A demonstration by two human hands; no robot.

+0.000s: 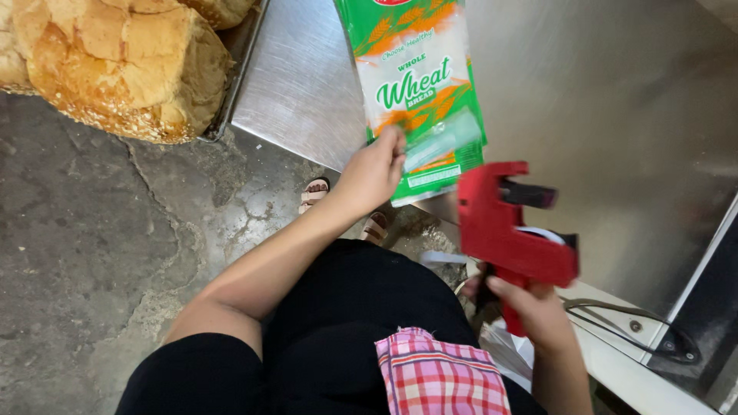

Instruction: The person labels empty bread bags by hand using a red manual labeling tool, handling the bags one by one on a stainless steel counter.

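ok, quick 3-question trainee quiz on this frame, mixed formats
1. True or false: the right hand holds the red label gun.
2. What does the left hand touch? A) bread loaf B) green and white bread bag C) checked cloth
3. Fill in: the bread bag lies on a ___ table.

Key: 1 true; 2 B; 3 steel. The bread loaf sits apart on a tray, and the checked cloth hangs at the person's waist.

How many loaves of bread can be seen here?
3, maybe more out of frame: one big loaf at top left, one cut off behind it, one at the left edge.
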